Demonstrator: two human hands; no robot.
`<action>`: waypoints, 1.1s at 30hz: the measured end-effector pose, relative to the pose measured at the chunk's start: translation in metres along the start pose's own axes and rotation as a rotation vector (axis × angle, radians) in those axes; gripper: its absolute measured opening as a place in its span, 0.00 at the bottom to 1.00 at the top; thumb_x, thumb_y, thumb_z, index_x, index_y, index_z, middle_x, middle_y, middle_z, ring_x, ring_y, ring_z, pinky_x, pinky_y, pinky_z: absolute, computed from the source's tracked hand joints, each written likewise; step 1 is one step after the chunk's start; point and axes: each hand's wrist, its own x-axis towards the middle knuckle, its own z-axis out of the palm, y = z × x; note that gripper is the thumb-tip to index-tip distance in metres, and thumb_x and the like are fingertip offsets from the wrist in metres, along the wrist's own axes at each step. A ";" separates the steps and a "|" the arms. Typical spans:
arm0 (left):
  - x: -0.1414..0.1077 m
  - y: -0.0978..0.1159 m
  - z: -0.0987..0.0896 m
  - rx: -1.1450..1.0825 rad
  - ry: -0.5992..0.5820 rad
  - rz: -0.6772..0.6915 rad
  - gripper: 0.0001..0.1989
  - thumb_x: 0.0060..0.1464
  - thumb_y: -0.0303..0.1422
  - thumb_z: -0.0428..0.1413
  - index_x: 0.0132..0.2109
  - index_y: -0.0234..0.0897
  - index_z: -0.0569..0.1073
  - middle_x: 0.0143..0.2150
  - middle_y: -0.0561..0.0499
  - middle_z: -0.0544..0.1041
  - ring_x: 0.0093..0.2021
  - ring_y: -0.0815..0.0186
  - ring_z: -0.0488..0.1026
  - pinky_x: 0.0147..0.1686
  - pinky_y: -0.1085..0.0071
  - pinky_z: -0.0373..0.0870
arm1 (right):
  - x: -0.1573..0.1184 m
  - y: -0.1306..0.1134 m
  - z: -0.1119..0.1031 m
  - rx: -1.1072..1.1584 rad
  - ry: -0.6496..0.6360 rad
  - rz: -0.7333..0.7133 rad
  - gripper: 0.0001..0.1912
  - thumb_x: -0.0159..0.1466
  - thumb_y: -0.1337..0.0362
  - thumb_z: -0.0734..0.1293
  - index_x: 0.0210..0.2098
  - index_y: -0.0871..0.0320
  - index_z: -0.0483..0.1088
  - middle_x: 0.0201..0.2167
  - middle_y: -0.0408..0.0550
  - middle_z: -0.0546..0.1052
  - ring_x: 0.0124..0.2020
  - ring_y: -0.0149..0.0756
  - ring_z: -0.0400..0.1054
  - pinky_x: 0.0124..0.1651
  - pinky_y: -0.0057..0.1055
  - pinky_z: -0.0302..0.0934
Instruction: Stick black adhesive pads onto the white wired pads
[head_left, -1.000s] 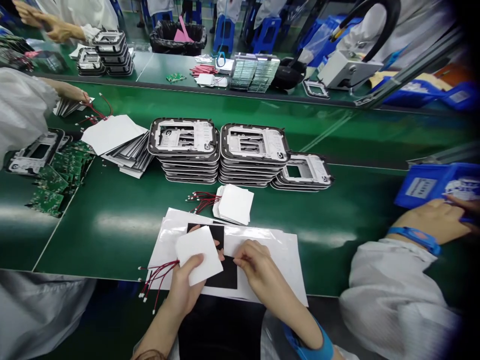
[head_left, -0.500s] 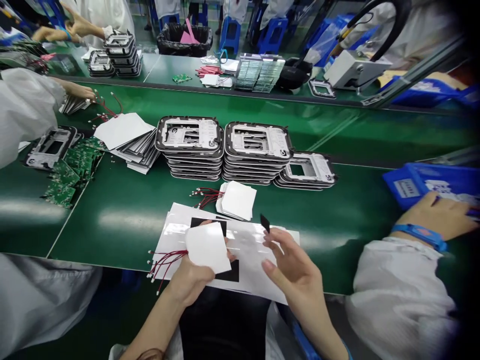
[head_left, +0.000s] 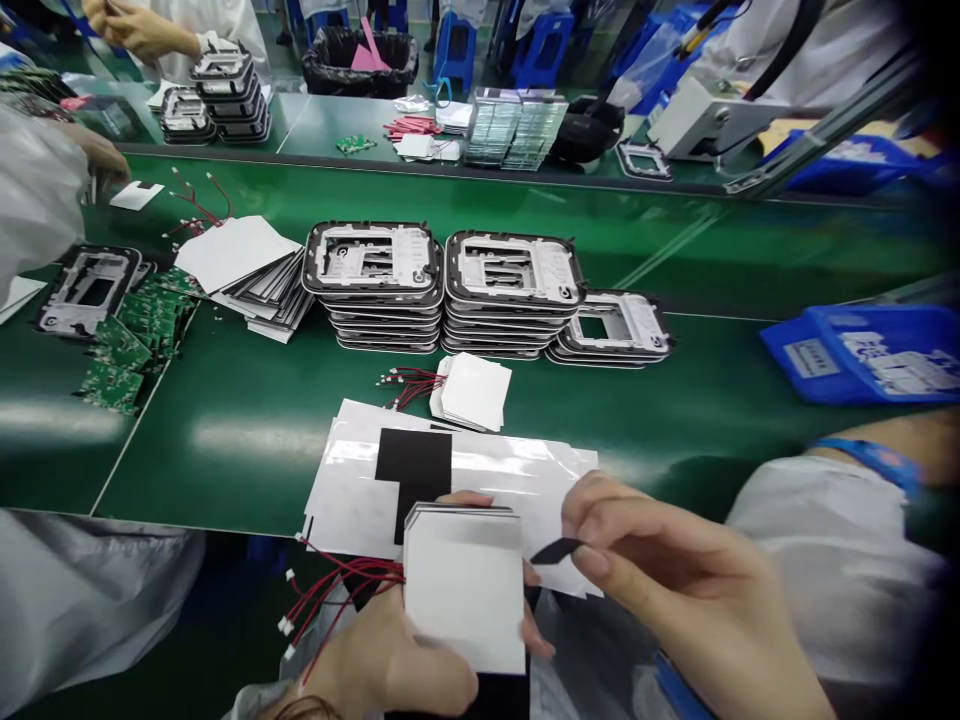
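My left hand (head_left: 420, 655) grips a small stack of white square panels (head_left: 465, 590) with red wires (head_left: 330, 580) trailing to the left. Fingertips show along the stack's far and right edges. My right hand (head_left: 645, 560) pinches a small black strip (head_left: 555, 551) between thumb and forefinger, just right of the stack and apart from it. Beyond the panels, white sheets (head_left: 517, 470) bearing black pieces (head_left: 414, 462) lie at the table's near edge. A smaller pile of white panels (head_left: 472, 392) with red wires rests behind the sheets.
Stacks of frames (head_left: 375, 262) stand mid-table, with a lower stack (head_left: 622, 330) to their right. Fanned white panels (head_left: 236, 255) and green circuit boards (head_left: 150, 325) lie left. A blue bin (head_left: 817, 360) is at right. Other people's sleeves reach in from both sides.
The panels in my left hand have come nearer and right, now facing squarely up. My right hand has moved down and right with the black strip. The neighbour's hand at right has left the blue bin.
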 end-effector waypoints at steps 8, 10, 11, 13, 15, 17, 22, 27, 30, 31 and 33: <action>-0.002 0.007 0.008 -0.182 -0.026 -0.055 0.51 0.34 0.23 0.60 0.66 0.46 0.52 0.47 0.46 0.78 0.46 0.49 0.76 0.52 0.46 0.64 | 0.005 -0.009 0.007 -0.068 0.002 0.017 0.02 0.59 0.60 0.72 0.29 0.47 0.76 0.25 0.43 0.75 0.28 0.34 0.69 0.30 0.28 0.66; -0.001 0.009 0.011 -0.265 -0.027 -0.042 0.50 0.35 0.24 0.59 0.67 0.43 0.51 0.47 0.46 0.78 0.46 0.50 0.76 0.52 0.49 0.65 | 0.005 -0.011 0.006 -0.106 0.029 0.008 0.01 0.60 0.60 0.72 0.30 0.46 0.76 0.25 0.43 0.76 0.29 0.35 0.69 0.31 0.29 0.67; 0.000 0.010 0.013 -0.305 -0.018 -0.013 0.48 0.37 0.26 0.59 0.67 0.43 0.51 0.48 0.46 0.77 0.44 0.51 0.77 0.51 0.50 0.66 | 0.005 -0.011 0.006 -0.127 0.045 0.001 0.02 0.60 0.60 0.71 0.31 0.45 0.76 0.26 0.43 0.76 0.29 0.35 0.69 0.31 0.29 0.67; 0.002 0.010 0.016 -0.333 0.016 0.037 0.44 0.42 0.29 0.58 0.67 0.42 0.53 0.46 0.46 0.78 0.40 0.52 0.78 0.48 0.51 0.69 | 0.003 -0.010 0.007 -0.168 0.071 -0.017 0.02 0.60 0.61 0.71 0.31 0.45 0.75 0.26 0.43 0.76 0.29 0.36 0.69 0.31 0.31 0.67; 0.004 0.009 0.019 -0.303 0.064 0.053 0.40 0.46 0.32 0.58 0.66 0.40 0.54 0.40 0.46 0.80 0.39 0.51 0.78 0.46 0.52 0.69 | 0.001 -0.010 0.008 -0.173 0.069 -0.026 0.10 0.60 0.64 0.71 0.39 0.42 0.74 0.25 0.42 0.76 0.27 0.35 0.68 0.30 0.32 0.66; 0.005 0.008 0.020 -0.250 0.109 0.046 0.38 0.48 0.34 0.58 0.66 0.38 0.56 0.35 0.46 0.80 0.40 0.50 0.78 0.47 0.51 0.69 | -0.001 -0.010 0.009 -0.107 0.017 -0.023 0.25 0.60 0.67 0.71 0.52 0.37 0.64 0.24 0.39 0.74 0.24 0.35 0.67 0.27 0.32 0.66; 0.004 0.006 0.021 -0.243 0.181 0.064 0.38 0.47 0.33 0.60 0.65 0.41 0.58 0.40 0.45 0.81 0.43 0.50 0.78 0.51 0.51 0.68 | -0.003 -0.012 0.014 -0.018 -0.077 0.017 0.28 0.62 0.71 0.68 0.51 0.37 0.53 0.25 0.36 0.74 0.22 0.33 0.68 0.25 0.30 0.67; 0.000 0.005 0.019 -0.198 0.244 0.003 0.35 0.48 0.37 0.61 0.63 0.40 0.62 0.44 0.44 0.80 0.44 0.49 0.78 0.49 0.52 0.70 | 0.003 -0.012 0.017 -0.111 -0.051 0.108 0.23 0.60 0.66 0.70 0.47 0.44 0.55 0.25 0.37 0.75 0.21 0.34 0.69 0.26 0.33 0.67; 0.000 0.004 0.018 -0.179 0.243 0.002 0.34 0.50 0.39 0.60 0.63 0.38 0.63 0.43 0.43 0.80 0.43 0.50 0.78 0.49 0.52 0.71 | 0.006 -0.010 0.019 -0.127 -0.045 0.130 0.23 0.58 0.66 0.71 0.47 0.44 0.57 0.24 0.37 0.74 0.23 0.35 0.70 0.27 0.33 0.68; 0.000 0.004 0.018 -0.162 0.236 0.005 0.34 0.50 0.40 0.60 0.63 0.38 0.63 0.41 0.43 0.81 0.42 0.51 0.79 0.48 0.53 0.71 | 0.006 -0.010 0.019 -0.128 -0.052 0.135 0.23 0.58 0.66 0.71 0.47 0.44 0.57 0.24 0.37 0.74 0.25 0.36 0.71 0.27 0.33 0.68; 0.000 0.004 0.017 -0.127 0.226 0.011 0.35 0.51 0.41 0.60 0.64 0.37 0.62 0.36 0.43 0.81 0.40 0.50 0.79 0.48 0.52 0.71 | 0.006 -0.008 0.020 -0.097 -0.078 0.158 0.23 0.59 0.66 0.71 0.47 0.44 0.56 0.24 0.37 0.74 0.24 0.35 0.71 0.26 0.31 0.69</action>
